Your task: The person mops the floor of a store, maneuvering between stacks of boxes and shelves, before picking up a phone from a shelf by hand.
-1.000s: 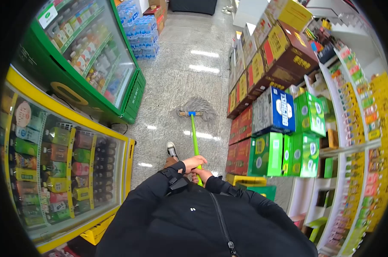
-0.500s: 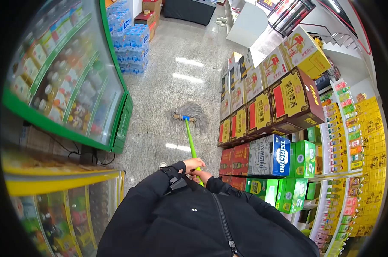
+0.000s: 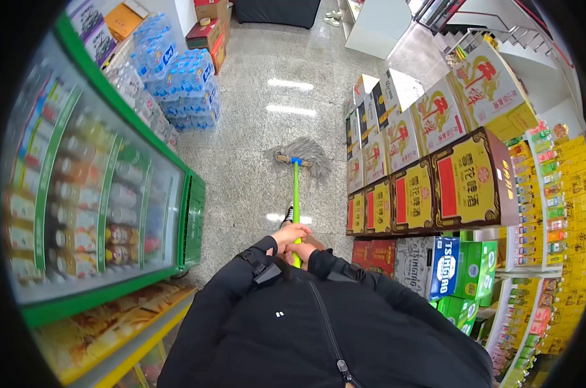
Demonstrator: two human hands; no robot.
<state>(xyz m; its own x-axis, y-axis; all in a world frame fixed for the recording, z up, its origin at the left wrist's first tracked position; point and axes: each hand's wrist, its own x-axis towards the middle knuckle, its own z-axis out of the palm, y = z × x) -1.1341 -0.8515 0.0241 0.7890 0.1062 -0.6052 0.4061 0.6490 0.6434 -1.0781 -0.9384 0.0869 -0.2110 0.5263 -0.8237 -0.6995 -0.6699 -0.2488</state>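
Note:
A mop (image 3: 297, 200) with a bright green handle stretches forward from my body to the floor. Its grey string head (image 3: 313, 159), joined by a blue clip, lies spread on the speckled tiles. My left hand (image 3: 289, 237) wraps round the upper handle. Just below and to the right, my right hand (image 3: 300, 251) also grips the handle, close against my jacket. Fingers of both hands are closed, partly overlapping in view. One of my shoes (image 3: 288, 215), dark with white laces, shows left of the handle.
A green-framed drinks fridge (image 3: 192, 220) lines the left side, with shrink-wrapped water bottles (image 3: 192, 81) beyond it. Stacked beer cartons (image 3: 412, 200) border the aisle on the right, in front of product shelves (image 3: 539, 271). A black-draped table (image 3: 276, 11) stands ahead.
I have moved forward along the aisle, and the fridge and cartons have shifted in view. The mop head sits slightly farther right and up; a shoe now shows beside the handle. Both hands keep their grip.

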